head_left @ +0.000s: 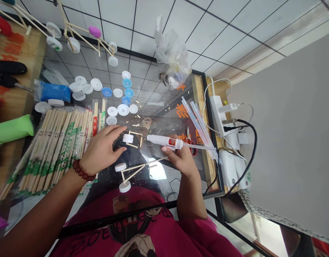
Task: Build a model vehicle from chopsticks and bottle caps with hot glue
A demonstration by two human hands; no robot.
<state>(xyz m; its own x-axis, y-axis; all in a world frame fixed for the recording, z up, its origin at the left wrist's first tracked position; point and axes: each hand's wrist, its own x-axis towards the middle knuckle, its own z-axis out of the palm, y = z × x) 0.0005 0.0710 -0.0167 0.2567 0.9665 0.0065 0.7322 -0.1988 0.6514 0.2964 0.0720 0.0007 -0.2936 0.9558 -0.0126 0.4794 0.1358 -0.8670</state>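
My right hand [183, 157] is wrapped around a white glue gun [159, 140] with a red part, and a clear glue stick [198, 146] sticks out of its back. The gun's nozzle points left at a small frame of cut sticks [141, 141] joined to stacked white bottle caps [127, 138]. Beside these caps, my left hand [105, 143] is open, thumb and forefinger apart with a gap to the caps. Nearer my body lies a triangular chopstick frame [132, 171] with a white cap wheel at each end of its short stick.
Wrapped chopsticks [57, 146] lie at left, with loose white and blue bottle caps [123, 110] behind them. Spare glue sticks [200, 125], red-handled scissors [192, 148] and a power strip [220, 114] with cables are at right. A plastic bag [173, 59] stands at the back.
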